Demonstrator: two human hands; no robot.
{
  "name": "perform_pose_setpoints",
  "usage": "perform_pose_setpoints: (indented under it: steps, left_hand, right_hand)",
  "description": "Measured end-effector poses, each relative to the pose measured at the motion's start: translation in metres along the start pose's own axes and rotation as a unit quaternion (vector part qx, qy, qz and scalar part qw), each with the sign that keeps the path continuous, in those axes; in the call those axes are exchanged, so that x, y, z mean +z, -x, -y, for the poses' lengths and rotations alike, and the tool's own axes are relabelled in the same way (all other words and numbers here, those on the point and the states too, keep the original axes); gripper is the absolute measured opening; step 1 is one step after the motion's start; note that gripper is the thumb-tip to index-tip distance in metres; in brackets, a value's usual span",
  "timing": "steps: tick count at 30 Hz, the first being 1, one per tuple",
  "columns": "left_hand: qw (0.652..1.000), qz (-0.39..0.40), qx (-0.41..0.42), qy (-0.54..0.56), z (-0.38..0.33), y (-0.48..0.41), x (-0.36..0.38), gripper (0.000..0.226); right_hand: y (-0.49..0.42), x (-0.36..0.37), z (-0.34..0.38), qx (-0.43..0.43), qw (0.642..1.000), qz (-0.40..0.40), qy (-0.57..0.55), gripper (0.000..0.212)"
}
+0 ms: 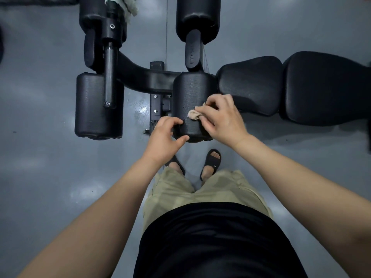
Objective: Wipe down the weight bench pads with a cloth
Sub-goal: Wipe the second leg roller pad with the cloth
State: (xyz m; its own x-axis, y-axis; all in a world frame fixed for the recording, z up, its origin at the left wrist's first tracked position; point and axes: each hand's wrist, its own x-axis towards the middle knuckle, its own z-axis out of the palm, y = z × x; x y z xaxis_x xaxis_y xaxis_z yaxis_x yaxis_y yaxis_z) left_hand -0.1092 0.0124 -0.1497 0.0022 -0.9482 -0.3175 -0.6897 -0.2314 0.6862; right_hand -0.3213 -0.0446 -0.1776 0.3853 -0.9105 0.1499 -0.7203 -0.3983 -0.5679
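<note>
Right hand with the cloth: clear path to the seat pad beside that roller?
Probably yes. The right hand holds the cloth on the roller pad; the seat pad sits directly beside it, nothing between.

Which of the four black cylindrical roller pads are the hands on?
The near roller pad beside the black seat pad: the right hand holds the small beige cloth on it; the left hand grips its end.

Right hand (222, 119) pinches tan cloth (193, 114) vs top of near roller pad (190, 91), left hand (163, 135) grips pad's near end (fingers curled on it), w/ seat pad (251, 85) just right & 2nd cloth (130, 7) draped up top.
</note>
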Motion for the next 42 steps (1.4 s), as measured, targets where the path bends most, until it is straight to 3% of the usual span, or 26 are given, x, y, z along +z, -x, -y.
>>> perform_pose_setpoints:
  steps: [3,8,11,15,19,24,33,42]
  left_hand:
    - [1.0,0.003,-0.002,0.006,0.0,0.0,-0.002,0.044]
    - [1.0,0.018,-0.017,0.006,-0.004,0.0,-0.005,0.043]
    - [0.999,0.023,-0.022,0.006,-0.004,-0.002,-0.007,0.043]
    - [0.999,0.026,-0.022,0.006,-0.003,-0.003,-0.007,0.044]
    - [1.0,0.01,-0.001,-0.013,-0.001,-0.002,-0.007,0.042]
    - [1.0,0.025,0.011,-0.01,-0.001,-0.004,-0.01,0.039]
    - [1.0,0.023,0.016,-0.005,0.002,-0.007,-0.005,0.037]
    - [0.999,0.023,0.029,-0.001,0.006,-0.007,-0.005,0.039]
  right_hand:
    - [-0.025,-0.002,0.001,0.043,0.999,0.006,-0.012,0.027]
    - [-0.069,-0.021,0.005,0.148,0.976,0.024,-0.158,0.037]
    - [-0.079,-0.019,-0.002,0.193,0.975,0.021,-0.105,0.022]
    - [-0.073,-0.012,-0.006,0.21,0.976,0.004,-0.063,0.025]
    - [-0.066,-0.005,-0.002,0.156,0.984,0.027,-0.08,0.038]
    - [-0.092,-0.002,-0.004,0.122,0.992,-0.002,-0.045,0.035]
    - [-0.089,-0.004,0.002,0.016,0.999,0.047,0.009,0.031]
    - [-0.041,-0.006,0.014,-0.015,0.995,0.096,0.0,0.034]
